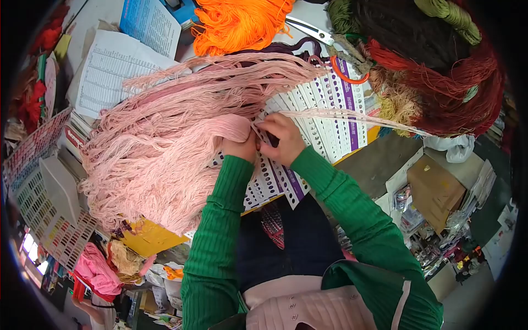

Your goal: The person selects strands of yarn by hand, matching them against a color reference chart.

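A large pile of pale pink thread (159, 170) covers the left and middle of the table. My left hand (240, 148) is closed at the pile's right edge, with a looped pink bundle lying over it. My right hand (282, 138) is beside it, thumb and fingers bent towards each other at a white card strip; what lies between the fingertips is too small to make out. White cards with punched holes and purple bands (324, 99) fan out under and around both hands. Thin pink strands (357, 116) stretch right from near my right hand.
Orange thread (236, 25) lies at the back, beside scissors (313, 32). Dark, red and green thread (440, 66) is heaped at the back right. Printed sheets (113, 74) lie back left, above a colour chart (47, 214). The yellow table edge (146, 236) faces me.
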